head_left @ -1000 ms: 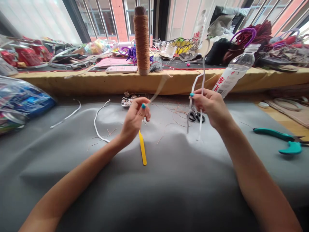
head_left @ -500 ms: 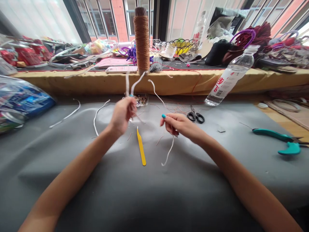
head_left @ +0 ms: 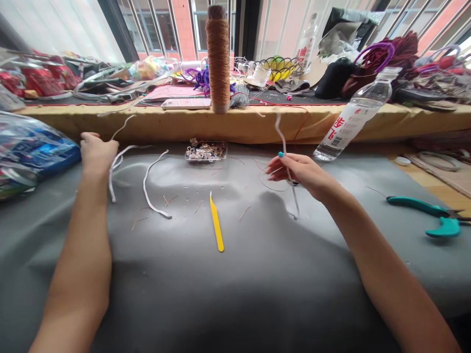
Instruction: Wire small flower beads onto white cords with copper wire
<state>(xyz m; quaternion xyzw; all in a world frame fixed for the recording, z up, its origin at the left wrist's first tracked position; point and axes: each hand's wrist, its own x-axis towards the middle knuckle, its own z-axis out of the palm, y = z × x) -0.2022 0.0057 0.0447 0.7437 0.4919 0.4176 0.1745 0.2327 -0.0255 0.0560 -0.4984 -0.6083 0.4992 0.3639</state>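
Observation:
My left hand (head_left: 98, 153) is far out to the left, beside the plastic bag, its fingers closed and mostly hidden behind its back. From it a thin white cord end (head_left: 123, 128) sticks up to the right. Just beside this hand, bent white cords (head_left: 111, 184) lie on the grey mat. My right hand (head_left: 294, 169), with a teal thumbnail, pinches another white cord (head_left: 283, 135), which stands up above the thumb and hangs below the palm. A single curved white cord (head_left: 147, 191) rests between the hands. Yellow tweezers (head_left: 216, 223) lie at the middle.
A clear box of small beads or charms (head_left: 206, 152) stands at the mat's back edge. Behind it is a spool of brown thread (head_left: 218, 63). To the right are a water bottle (head_left: 353, 117) and teal pliers (head_left: 441, 225). A plastic bag (head_left: 40, 147) sits left. Wire bits are scattered about.
My left hand has swung far left from the middle, near the cord lying there. My right hand has moved right and slightly up with its cord, now covering the black scissors.

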